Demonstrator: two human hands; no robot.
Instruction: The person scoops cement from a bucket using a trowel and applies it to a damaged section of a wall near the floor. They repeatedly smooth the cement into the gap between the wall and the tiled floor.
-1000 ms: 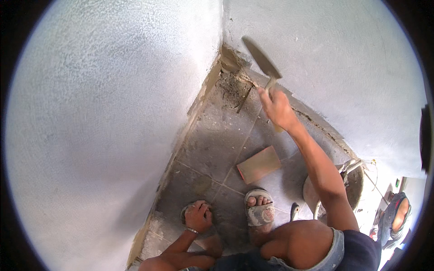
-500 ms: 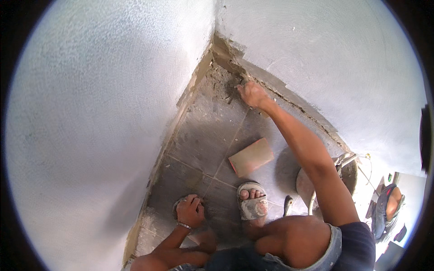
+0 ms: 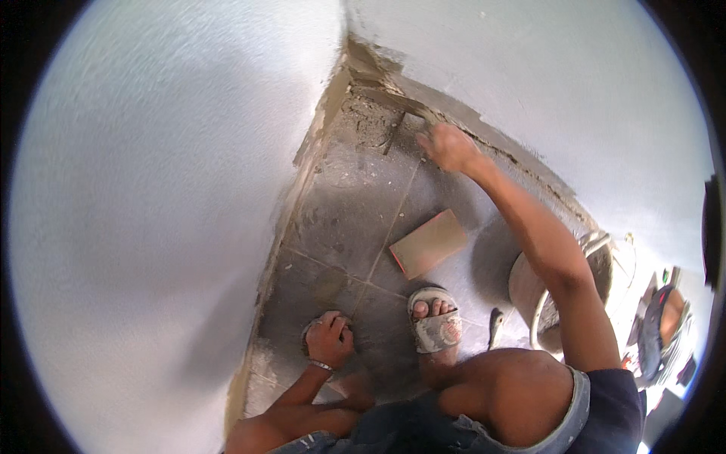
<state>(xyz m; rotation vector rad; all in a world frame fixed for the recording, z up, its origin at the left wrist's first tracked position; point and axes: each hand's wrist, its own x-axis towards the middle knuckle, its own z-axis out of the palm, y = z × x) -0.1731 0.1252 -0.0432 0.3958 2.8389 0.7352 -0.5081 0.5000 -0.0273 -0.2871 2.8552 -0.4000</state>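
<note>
My right hand is closed and reaches toward the wall corner. It grips a flat-bladed trowel whose thin dark edge shows just above the floor; its handle is hidden in the hand, and the fingers are slightly blurred. Between the blade and the corner lies a patch of wet grey mortar. My left hand has curled fingers and sits low over my left foot. What lies under those fingers cannot be made out. A rectangular tile piece with a reddish edge lies on the floor between my hands.
A mortar-smeared bucket stands at the right, partly behind my right arm. Near it lies a dark-handled tool. My right foot wears a dusty sandal. Pale walls close in left and right. Another person is at far right.
My right hand has drawn back slightly right of the corner, showing more of the trowel's blade edge. The view has shifted a little; my left hand stays over the foot.
</note>
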